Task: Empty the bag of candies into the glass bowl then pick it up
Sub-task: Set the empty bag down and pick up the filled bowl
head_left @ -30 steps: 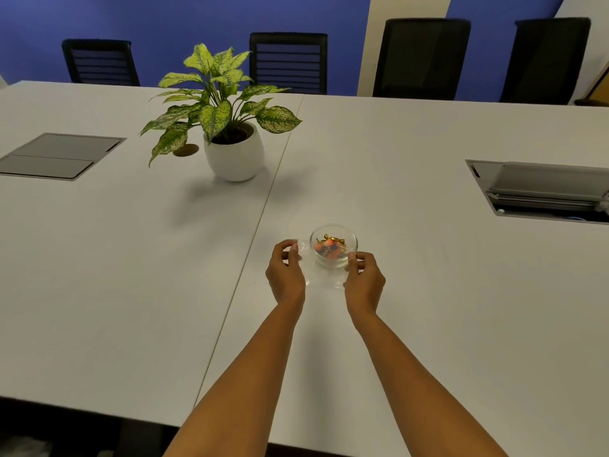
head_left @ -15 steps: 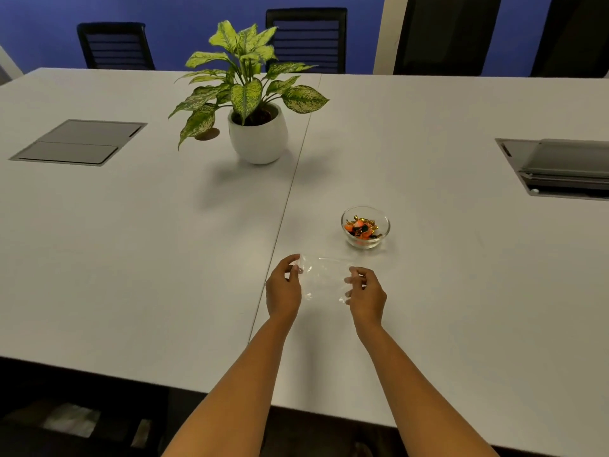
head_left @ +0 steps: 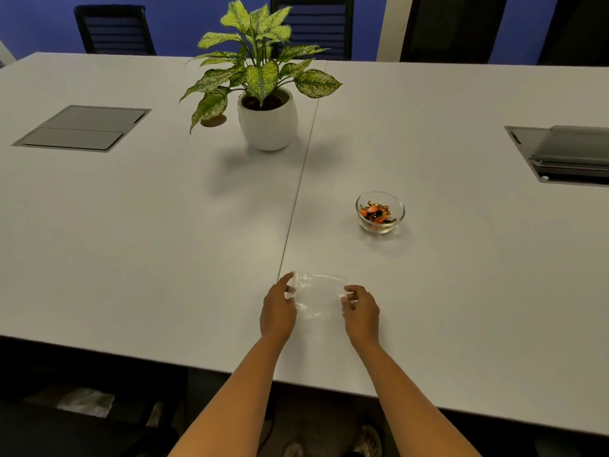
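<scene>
A small glass bowl (head_left: pixel 380 212) stands on the white table (head_left: pixel 164 242), holding orange, gold and dark wrapped candies (head_left: pixel 376 212). Nearer to me a clear, flat plastic bag (head_left: pixel 319 295) with nothing visible inside is stretched between my hands, low over the table. My left hand (head_left: pixel 278 308) pinches the bag's left edge, and my right hand (head_left: pixel 361 306) pinches its right edge. The bowl sits apart from both hands, farther away and to the right.
A potted plant in a white pot (head_left: pixel 267 122) stands at the table's middle back. A closed grey cable hatch (head_left: pixel 82 128) lies at the left and an open one (head_left: pixel 566 156) at the right. Black chairs (head_left: pixel 115 29) line the far side. The table's front edge runs just below my hands.
My hands have drawn the clear bag back from the bowl toward me. The bowl of candies stays where it was, and now lies farther from my hands, to the right.
</scene>
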A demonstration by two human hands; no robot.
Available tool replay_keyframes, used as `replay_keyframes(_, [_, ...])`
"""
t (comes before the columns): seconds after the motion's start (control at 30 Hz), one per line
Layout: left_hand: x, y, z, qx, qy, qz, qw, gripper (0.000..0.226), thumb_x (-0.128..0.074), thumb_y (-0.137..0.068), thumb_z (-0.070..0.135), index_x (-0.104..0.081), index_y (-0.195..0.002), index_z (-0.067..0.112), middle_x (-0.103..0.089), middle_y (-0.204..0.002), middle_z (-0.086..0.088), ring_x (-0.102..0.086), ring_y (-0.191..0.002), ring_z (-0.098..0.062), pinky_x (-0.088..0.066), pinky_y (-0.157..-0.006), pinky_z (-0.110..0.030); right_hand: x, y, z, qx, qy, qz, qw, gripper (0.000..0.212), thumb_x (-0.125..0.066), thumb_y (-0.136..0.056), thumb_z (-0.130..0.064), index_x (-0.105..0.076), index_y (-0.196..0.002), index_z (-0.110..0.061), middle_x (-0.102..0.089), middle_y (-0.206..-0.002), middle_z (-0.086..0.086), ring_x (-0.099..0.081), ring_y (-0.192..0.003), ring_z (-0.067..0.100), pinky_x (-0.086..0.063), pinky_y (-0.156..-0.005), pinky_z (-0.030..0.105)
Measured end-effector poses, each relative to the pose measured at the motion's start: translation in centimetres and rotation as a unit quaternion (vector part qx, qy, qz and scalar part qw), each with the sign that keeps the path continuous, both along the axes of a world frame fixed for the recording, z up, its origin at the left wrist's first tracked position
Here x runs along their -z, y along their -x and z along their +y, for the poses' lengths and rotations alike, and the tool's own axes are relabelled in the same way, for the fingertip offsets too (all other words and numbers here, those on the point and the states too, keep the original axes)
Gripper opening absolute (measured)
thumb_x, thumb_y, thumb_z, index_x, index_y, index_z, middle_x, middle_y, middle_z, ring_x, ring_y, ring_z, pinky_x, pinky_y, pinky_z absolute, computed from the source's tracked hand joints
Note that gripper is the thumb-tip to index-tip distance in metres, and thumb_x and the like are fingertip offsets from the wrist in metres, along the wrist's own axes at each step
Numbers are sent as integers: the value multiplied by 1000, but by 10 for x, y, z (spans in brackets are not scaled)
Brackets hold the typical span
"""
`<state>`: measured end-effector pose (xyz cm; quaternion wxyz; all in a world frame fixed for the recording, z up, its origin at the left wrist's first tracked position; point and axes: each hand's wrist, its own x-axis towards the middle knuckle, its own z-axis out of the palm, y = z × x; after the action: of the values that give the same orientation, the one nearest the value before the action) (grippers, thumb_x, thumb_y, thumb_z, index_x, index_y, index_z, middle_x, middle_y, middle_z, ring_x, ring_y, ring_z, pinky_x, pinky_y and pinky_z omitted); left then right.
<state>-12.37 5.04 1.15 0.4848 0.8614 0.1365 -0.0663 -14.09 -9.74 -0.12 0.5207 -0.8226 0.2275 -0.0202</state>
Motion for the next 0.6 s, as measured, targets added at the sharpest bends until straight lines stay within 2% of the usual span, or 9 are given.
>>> replay_keyframes(0.1, [1, 6, 4, -8, -31, -5, 999, 48, -49, -92, 3, -49, -133, 27, -63, -115, -4, -63, -93, -21, -54, -78, -34, 1, 5, 2, -23, 27, -8, 999, 24, -53, -90, 1, -57, -112, -6, -56, -108, 17, -60, -89, 28, -56, -81, 43])
replay_keyframes(0.23, [2, 12, 8, -2, -72, 5, 997, 48, -52, -91, 5, -47, -134, 27, -64, -116, -1, -63, -97, -22, -53, -79, -35, 6, 14, 3, -56, 80, -19, 995, 29, -55, -88, 1, -55, -116, -7, -54, -109, 12, -54, -87, 16, -48, -77, 24])
replay_keyframes(0.3, [2, 14, 10, 0, -81, 10, 997, 49, -51, -91, 5, -46, -135, 26, -64, -116, -1, -63, -97, -22, -51, -78, -34, 7, 17, 4, -66, 90, -17, 994, 32, -55, -88, 2, -53, -119, -9, -54, -110, 11, -53, -87, 15, -43, -77, 19])
replay_keyframes(0.43, [3, 17, 12, -4, -80, 5, 997, 50, -50, -91, 3, -45, -136, 23, -61, -120, -5, -61, -102, -23, -53, -86, -38, 9, 20, 6, -81, 100, -9, 992, 39, -55, -89, -2, -48, -126, -11, -56, -111, 11, -57, -96, 22, -50, -83, 27])
replay_keyframes(0.6, [4, 18, 16, 4, -95, 7, 995, 51, -52, -91, 9, -40, -139, 19, -52, -131, -6, -54, -116, -24, -51, -93, -38, 10, 21, 6, -69, 91, -7, 993, 44, -59, -89, -9, -45, -130, -12, -55, -112, 8, -56, -102, 24, -51, -90, 35])
